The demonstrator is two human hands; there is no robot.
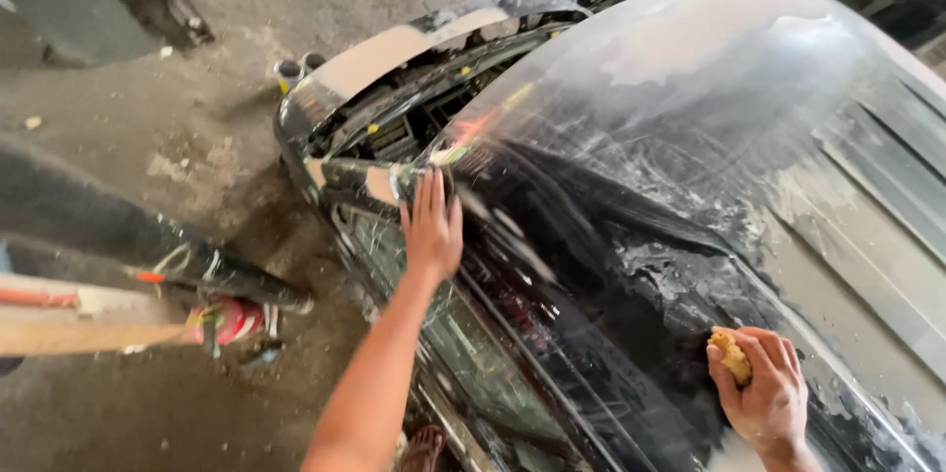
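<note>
Fingers: my right hand (767, 395) clenches a yellow sponge (730, 354) at five o'clock; left hand (432, 224) flat, released.
Panel: black car body (631, 265), soapy.
Advice: I'd keep strokes overlapping, pressure even.

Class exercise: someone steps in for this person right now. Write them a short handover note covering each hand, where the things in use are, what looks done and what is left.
Left hand: flat, palm down, braced on the edge of the black car body, holding nothing.
Right hand: closed around a yellow sponge, pressed against the panel low on the right.
Done: pale, smeared film covers the upper panel.
Left: the dark glossy stretch between the hands looks unscrubbed or only streaked.
Nearby: a detached dark panel lies on the concrete floor to the left.
</note>
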